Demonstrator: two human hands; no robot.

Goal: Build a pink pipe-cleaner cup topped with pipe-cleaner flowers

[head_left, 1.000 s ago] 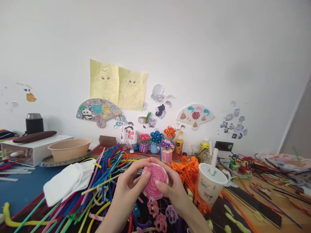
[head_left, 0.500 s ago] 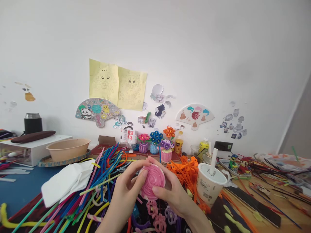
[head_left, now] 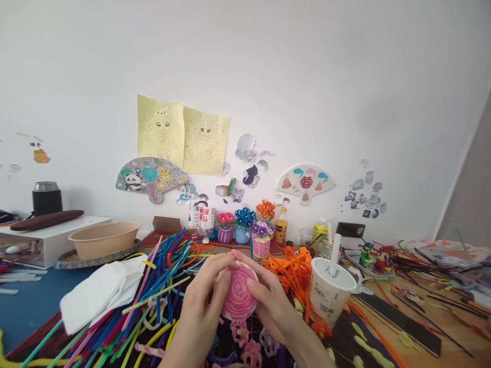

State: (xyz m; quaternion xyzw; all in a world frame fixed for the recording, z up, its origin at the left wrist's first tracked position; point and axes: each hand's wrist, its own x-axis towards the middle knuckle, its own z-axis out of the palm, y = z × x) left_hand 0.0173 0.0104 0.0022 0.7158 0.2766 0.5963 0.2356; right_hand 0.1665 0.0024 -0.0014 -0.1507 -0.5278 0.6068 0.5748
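Note:
Between both hands is a round pink coil (head_left: pixel 238 294) wound from fuzzy pipe cleaner, its spiral face turned toward me and a paler rim around it. My left hand (head_left: pixel 207 296) grips its left side, thumb on the face and fingers behind. On the right edge, my right hand (head_left: pixel 268 296) closes with its thumb on the upper right of the spiral. The fingertips of both hands meet near the top, partly hidden behind the coil. Just below lie pink pipe-cleaner flowers (head_left: pixel 251 352) and a lilac flower (head_left: pixel 268 341).
Bundled pipe cleaners (head_left: pixel 153 286) and white tissues (head_left: pixel 103 294) lie at left. Orange pipe cleaners (head_left: pixel 291 271) and a drink cup with a straw (head_left: pixel 332 291) stand right. Small flower pots (head_left: pixel 261 248) line the back; a dark phone (head_left: pixel 401 322) rests far right.
My right thumb has slid up from the lower part of the coil to its upper right. The view has shifted slightly; both hands still hold the coil.

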